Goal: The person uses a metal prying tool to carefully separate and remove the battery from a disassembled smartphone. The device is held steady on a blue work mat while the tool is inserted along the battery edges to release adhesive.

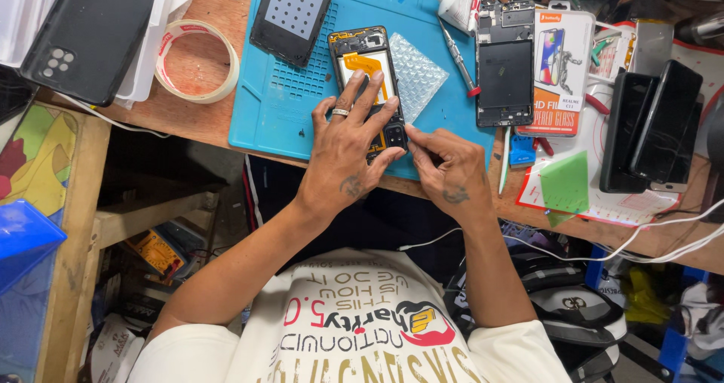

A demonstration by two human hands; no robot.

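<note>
An opened phone (366,62) with its back off lies on a blue work mat (302,104), showing an orange flex cable. My left hand (348,148), with a ring on one finger, rests flat over the phone's lower half and holds it down. My right hand (445,164) has its fingertips pinched at the phone's lower right corner. Whether the fingers hold a small part I cannot tell. A piece of bubble wrap (416,74) lies just right of the phone.
Another phone frame (505,62), a screwdriver (457,55), a boxed screen protector (562,66) and dark phones (652,127) lie to the right. A black back cover (292,13), a tape roll (197,60) and a phone case (87,32) sit left. White cables (664,247) hang off the wooden bench edge.
</note>
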